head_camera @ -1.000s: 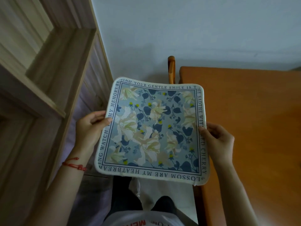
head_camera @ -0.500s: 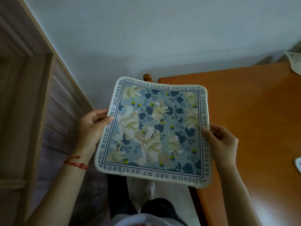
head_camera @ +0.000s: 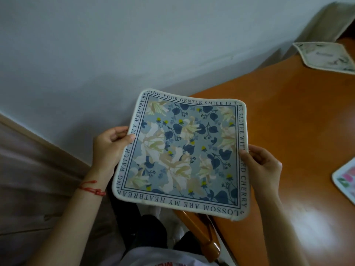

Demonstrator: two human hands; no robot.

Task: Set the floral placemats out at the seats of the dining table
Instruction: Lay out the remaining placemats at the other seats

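I hold a square blue floral placemat [head_camera: 182, 152] with a cream border and lettering round its edge. It hangs flat in the air, half over the near left corner of the orange wooden dining table [head_camera: 299, 120]. My left hand [head_camera: 110, 144] pinches its left edge, thumb on top. My right hand [head_camera: 262, 163] pinches its right edge above the table. A pale floral placemat [head_camera: 326, 55] lies at the table's far end. The corner of a pink and green placemat [head_camera: 345, 179] lies at the right edge of view.
A grey-white wall [head_camera: 115, 45] runs along the table's far side. An orange wooden chair [head_camera: 203, 233] stands tucked under the table's near edge, below the held mat. Wood panelling [head_camera: 28, 169] fills the left. My legs and shirt show at the bottom.
The view has swung to the right: the wooden shelving has left the frame and more table shows, with two other placemats on it. The held mat now reaches over the table corner.
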